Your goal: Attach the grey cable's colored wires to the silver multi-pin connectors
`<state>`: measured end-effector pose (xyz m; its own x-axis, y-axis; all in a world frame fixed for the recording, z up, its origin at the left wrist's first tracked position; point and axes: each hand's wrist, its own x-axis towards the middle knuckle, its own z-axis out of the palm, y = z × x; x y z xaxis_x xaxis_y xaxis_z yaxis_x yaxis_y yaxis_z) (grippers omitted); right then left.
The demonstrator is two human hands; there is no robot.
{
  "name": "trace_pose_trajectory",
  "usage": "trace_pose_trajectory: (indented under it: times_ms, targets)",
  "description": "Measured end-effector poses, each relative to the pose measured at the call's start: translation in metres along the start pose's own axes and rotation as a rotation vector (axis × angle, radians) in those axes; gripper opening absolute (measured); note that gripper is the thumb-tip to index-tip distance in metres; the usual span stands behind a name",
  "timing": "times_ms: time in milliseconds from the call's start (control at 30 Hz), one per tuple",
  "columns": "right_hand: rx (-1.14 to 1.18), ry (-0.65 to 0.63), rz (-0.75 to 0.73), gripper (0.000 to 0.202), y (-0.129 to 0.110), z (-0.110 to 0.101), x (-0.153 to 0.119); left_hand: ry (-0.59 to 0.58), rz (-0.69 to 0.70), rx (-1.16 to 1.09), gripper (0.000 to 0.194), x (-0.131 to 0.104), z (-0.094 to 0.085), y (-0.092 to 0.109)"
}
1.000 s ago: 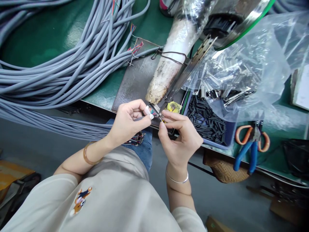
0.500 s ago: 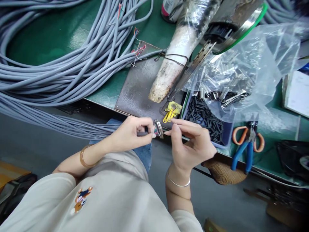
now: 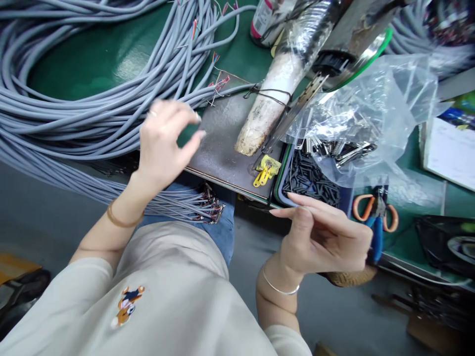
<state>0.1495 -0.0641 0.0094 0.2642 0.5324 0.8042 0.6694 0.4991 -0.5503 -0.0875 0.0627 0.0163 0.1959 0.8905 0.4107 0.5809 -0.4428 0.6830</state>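
My left hand (image 3: 165, 141) is raised in front of the big bundle of grey cables (image 3: 122, 111), thumb and fingers apart, holding nothing. My right hand (image 3: 326, 235) is near the front edge of the blue tray (image 3: 284, 198) of small black sleeves (image 3: 311, 180). Its thumb presses against the fingers; a thin line rises by the fingertips, too fine to make out. Thinner grey cables (image 3: 166, 202) run across my lap, ending in small metal connectors (image 3: 213, 210). A yellow piece (image 3: 263, 175) lies on the dark plate (image 3: 218, 143), below a wrapped white rod (image 3: 260, 116).
Clear plastic bags (image 3: 401, 99) with metal parts lie behind and right of the tray. Pliers with blue handles (image 3: 377, 237) and an orange-handled tool (image 3: 361, 206) lie at the right. A metal cylinder with a green rim (image 3: 371, 64) stands at the back. Stripped wire ends (image 3: 220, 83) cross the plate.
My left hand has let go of the cable connector and moved up and left, opening its fingers. My right hand has moved right and down. The connectors on my lap now show.
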Motion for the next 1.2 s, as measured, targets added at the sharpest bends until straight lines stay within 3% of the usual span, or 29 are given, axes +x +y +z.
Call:
trace_pose_trajectory:
  times_ms: [100,167,267,400,533,633,833,900,1033,1200]
  targets:
    - [0.009,-0.062,0.041,0.024,-0.003,0.0,-0.002,0.0,-0.046,0.222,0.023,0.029,0.008,-0.022]
    - [0.0,-0.075,0.044,0.025,-0.005,-0.002,-0.004,-0.054,-0.051,0.29,0.025,0.034,0.015,-0.033]
    - [-0.014,-0.077,0.034,0.025,-0.005,-0.004,-0.005,-0.182,0.021,0.343,0.036,0.017,0.019,-0.041]
    - [-0.019,-0.089,0.048,0.024,-0.001,-0.006,-0.005,-0.158,0.102,0.292,0.042,-0.015,0.004,-0.04]
    - [0.017,-0.086,0.057,0.027,-0.001,-0.004,-0.004,-0.145,0.126,0.197,0.037,-0.019,-0.009,-0.036]
    - [0.03,-0.1,0.05,0.027,-0.003,-0.001,-0.002,-0.109,0.11,0.155,0.035,-0.002,-0.002,-0.04]
    - [0.021,-0.125,0.038,0.024,-0.005,0.004,-0.001,-0.054,0.037,0.122,0.036,0.053,0.03,-0.068]
    - [0.007,-0.123,0.039,0.024,-0.005,0.003,-0.002,-0.032,0.025,0.123,0.034,0.059,0.032,-0.068]
    - [-0.034,-0.134,0.031,0.023,-0.004,0.001,-0.002,0.059,0.084,0.122,0.022,0.042,0.029,-0.053]
    - [-0.06,-0.126,0.023,0.02,-0.002,-0.002,-0.003,-0.039,0.14,0.148,0.02,0.021,0.033,-0.051]
